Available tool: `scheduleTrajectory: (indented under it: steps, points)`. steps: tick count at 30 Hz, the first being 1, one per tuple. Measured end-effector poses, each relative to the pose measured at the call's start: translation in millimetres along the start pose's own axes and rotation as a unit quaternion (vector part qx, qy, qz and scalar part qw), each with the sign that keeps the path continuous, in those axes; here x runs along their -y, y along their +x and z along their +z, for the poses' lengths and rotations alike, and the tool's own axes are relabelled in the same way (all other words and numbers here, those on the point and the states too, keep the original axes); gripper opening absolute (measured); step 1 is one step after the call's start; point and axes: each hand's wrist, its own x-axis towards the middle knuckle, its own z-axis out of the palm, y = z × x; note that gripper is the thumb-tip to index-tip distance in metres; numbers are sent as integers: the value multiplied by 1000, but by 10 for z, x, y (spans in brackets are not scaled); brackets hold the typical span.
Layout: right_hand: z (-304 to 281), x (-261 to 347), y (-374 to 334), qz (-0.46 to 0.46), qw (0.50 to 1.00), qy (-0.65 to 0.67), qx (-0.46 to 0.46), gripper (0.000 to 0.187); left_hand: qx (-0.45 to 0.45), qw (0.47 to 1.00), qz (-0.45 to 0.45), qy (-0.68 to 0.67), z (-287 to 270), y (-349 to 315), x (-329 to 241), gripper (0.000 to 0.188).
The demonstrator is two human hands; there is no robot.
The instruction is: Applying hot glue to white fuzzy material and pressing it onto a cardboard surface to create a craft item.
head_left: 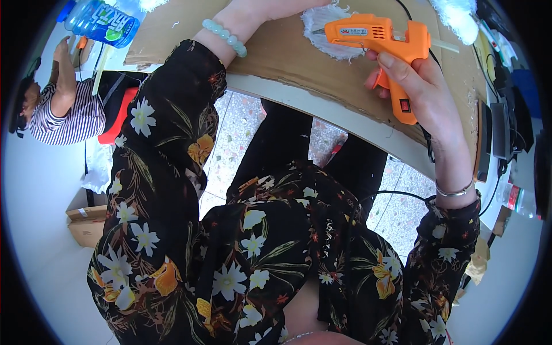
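Observation:
My right hand [428, 95] is wrapped round the handle of an orange hot glue gun [368, 30], a finger by its trigger. The gun's nozzle points left, and a pale glue stick [444, 45] juts from its back. Beneath the nozzle lies a white fluffy piece [335, 50] on a sheet of brown cardboard [276, 60]. My left hand [283, 8] reaches in at the top edge, close to the fluffy piece. Its fingers are cut off by the frame, so what they hold does not show.
A bottle with a blue-green label [106, 24] is at the top left. More white fluff [456, 17] lies at the top right. Dark devices and cables [503, 129] line the right side. Another person in a striped shirt [68, 115] sits at the left, above a cardboard box [86, 225].

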Motion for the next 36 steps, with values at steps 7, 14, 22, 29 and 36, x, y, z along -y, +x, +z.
scheduleTrajectory:
  steps: [7, 14, 22, 29, 36]
  points:
    - [-12, 12, -20, 3, 1000, 7, 4, 38, -8, 997, 29, -69, 26, -3, 97, 52]
    - [-55, 26, -59, 19, 999, -29, 2, 36, -4, 997, 32, -64, 21, -1, 92, 53]
    - [-101, 25, -96, 10, 999, -53, 5, 35, -6, 998, 22, -66, 18, -13, 95, 53]
    - [-129, 40, -131, 13, 999, -51, 6, 35, -6, 998, 12, -66, 19, -13, 47, 53]
    - [-127, 65, -159, 3, 1000, -30, -2, 32, -11, 997, 37, -71, 23, -16, 116, 52]
